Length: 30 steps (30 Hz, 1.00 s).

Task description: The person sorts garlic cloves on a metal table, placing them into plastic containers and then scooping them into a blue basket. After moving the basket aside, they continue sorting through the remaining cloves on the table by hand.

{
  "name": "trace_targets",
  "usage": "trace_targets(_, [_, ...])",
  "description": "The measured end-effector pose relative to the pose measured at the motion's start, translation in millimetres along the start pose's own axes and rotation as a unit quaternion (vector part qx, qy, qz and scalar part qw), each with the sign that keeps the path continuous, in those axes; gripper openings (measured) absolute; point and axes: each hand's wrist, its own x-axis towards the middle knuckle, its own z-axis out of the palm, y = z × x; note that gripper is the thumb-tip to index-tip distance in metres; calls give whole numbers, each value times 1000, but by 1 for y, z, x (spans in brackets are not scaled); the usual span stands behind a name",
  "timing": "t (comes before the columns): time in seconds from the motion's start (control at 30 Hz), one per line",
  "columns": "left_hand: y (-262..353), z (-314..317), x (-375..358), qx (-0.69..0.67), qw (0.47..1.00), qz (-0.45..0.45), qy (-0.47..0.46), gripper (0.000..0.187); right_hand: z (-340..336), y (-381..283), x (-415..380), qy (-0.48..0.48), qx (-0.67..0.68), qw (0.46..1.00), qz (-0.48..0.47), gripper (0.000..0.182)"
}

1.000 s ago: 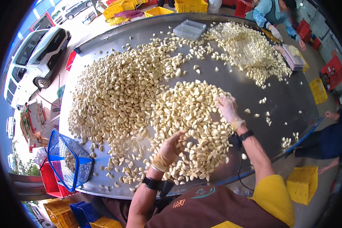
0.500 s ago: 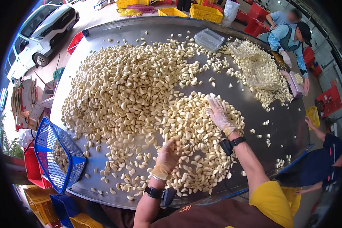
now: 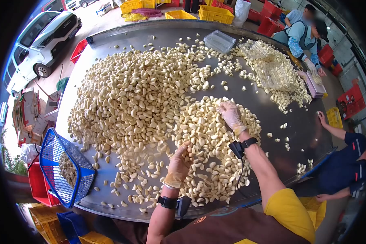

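Observation:
Peeled garlic cloves lie in a big heap [image 3: 126, 97] on the metal table, with a smaller pile [image 3: 207, 138] in front of me. My left hand [image 3: 178, 166], in a thin see-through glove, is at the left side of the smaller pile. Its fingers are curled together, and what they hold is hidden. My right hand [image 3: 232, 116], gloved too, rests on the far part of that pile. Its fingers are bent in, fingertips down among the cloves, so whatever they grip cannot be made out. Each wrist wears a black strapped device.
A blue basket [image 3: 67, 168] with cloves stands at the table's left edge. Clear plastic boxes [image 3: 219, 41] and another clove pile [image 3: 272, 75] lie at the far right. A co-worker [image 3: 301, 38] stands by a scale [image 3: 312, 85]; another person's arm [image 3: 331, 128] reaches the right edge.
My right hand has gone from lying flat with fingers stretched to fingers bent in on the pile. My left hand stays nearly in place, fingers curled. The co-worker's hands have shifted by the scale.

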Motion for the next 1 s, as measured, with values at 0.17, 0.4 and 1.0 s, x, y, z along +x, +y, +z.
trace_targets(0.17, [7,-7,3,-27,998,46,-20,31,5,-1,-7,-32,4,999,21,13])
trace_targets(0.4, [-17,10,-5,166,984,-27,-64,32,-56,-43,-93,-52,335,933,124,15])
trace_targets(1.0, [41,-29,8,-126,983,134,15,31,-101,-114,-137,-491,-186,803,-282,81])
